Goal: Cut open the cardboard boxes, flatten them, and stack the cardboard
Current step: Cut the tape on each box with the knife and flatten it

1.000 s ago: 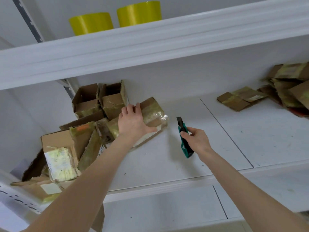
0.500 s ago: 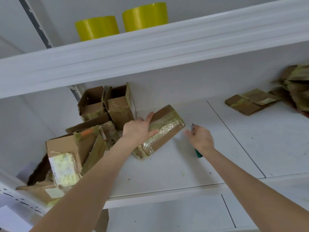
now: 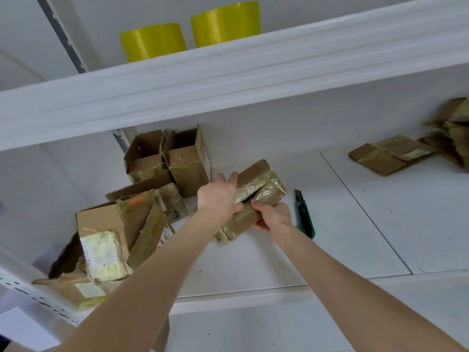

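Note:
A small taped cardboard box (image 3: 261,185) lies on the white shelf (image 3: 253,262), a dark slit showing along its taped top. My left hand (image 3: 218,194) lies over its left side, fingers spread on the top. My right hand (image 3: 272,215) grips the box's near right edge, fingertips at the slit. The green utility knife (image 3: 304,213) lies on the shelf just right of my right hand, held by neither hand. A stack of flattened cardboard (image 3: 390,154) sits at the far right.
A heap of opened and taped boxes (image 3: 119,219) fills the shelf's left end. More crumpled cardboard (image 3: 454,133) lies at the right edge. Two yellow tape rolls (image 3: 187,34) stand on the upper shelf. A seam runs across the shelf right of the knife.
My right hand has put the knife down on the shelf and moved left to grip the box. The box has been pulled out of the heap toward the middle.

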A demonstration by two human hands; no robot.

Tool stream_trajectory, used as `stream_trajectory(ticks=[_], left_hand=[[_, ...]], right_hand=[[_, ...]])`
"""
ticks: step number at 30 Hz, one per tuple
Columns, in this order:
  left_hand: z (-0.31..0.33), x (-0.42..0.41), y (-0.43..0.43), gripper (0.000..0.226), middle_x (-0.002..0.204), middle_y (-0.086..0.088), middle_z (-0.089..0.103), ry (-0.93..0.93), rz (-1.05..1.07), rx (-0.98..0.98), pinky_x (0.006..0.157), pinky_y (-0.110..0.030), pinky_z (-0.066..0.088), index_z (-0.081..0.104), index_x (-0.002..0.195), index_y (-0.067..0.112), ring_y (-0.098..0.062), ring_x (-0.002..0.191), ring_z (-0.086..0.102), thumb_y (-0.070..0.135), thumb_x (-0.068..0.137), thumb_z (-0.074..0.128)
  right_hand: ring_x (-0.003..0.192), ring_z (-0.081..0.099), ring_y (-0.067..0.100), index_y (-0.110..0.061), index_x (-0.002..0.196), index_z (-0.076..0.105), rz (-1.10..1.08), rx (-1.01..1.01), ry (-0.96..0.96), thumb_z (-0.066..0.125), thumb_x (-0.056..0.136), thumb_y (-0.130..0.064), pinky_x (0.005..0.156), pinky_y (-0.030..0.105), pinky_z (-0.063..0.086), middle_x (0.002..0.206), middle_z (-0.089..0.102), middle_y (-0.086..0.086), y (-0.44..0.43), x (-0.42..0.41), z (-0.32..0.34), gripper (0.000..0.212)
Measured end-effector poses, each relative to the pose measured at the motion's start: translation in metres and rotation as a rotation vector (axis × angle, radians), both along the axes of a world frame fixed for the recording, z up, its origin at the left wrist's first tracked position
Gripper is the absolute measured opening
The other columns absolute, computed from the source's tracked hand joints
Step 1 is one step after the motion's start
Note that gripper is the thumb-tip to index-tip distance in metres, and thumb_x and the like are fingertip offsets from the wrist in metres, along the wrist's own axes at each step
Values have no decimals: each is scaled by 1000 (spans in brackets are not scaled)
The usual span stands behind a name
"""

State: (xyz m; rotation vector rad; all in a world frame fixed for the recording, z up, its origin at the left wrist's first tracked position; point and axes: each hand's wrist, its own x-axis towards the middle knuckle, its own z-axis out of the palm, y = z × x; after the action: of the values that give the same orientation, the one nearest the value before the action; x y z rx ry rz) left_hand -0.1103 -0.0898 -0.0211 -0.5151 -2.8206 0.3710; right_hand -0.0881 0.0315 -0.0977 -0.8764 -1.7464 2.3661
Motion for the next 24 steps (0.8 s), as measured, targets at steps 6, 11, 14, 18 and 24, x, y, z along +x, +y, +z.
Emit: stream_trajectory(ticks=[6,11,14,18,24], left_hand=[[24,18,12,30,102,-7,53,79,-47,-176,56,-29,34,54,112,5,-22,86,52,28,92,51],[46,24,1,20,71,1,40,-39,-104,-89,61,-29,34,57,98,7,-22,73,45,24,97,46],[53,26,-7,24,72,-3,43,-117,-142,-21,63,-31,37,56,94,6,-25,74,49,28,98,46],[59,26,-15,30,76,-8,51,-246,-184,103,67,-35,42,57,88,6,-27,74,53,33,97,47],[64,32,-13,38,67,-5,48,-371,-237,226,64,-35,41,61,83,2,-24,67,50,33,97,46]], right_hand=[[51,70,23,-12,77,65,11,141,22,74,81,-28,67,37,60,52,68,-5,-2,5,-3,19],[53,70,22,-10,77,64,34,196,49,73,84,-26,66,37,60,59,69,0,3,12,-1,20],[53,70,21,-11,77,63,51,199,65,73,85,-24,66,37,61,67,70,2,5,16,1,18],[60,70,20,-13,79,62,81,199,79,73,85,-24,62,34,60,75,69,3,7,23,2,17],[71,67,19,-14,79,61,122,152,91,74,84,-23,50,26,55,84,68,8,12,34,3,17]])
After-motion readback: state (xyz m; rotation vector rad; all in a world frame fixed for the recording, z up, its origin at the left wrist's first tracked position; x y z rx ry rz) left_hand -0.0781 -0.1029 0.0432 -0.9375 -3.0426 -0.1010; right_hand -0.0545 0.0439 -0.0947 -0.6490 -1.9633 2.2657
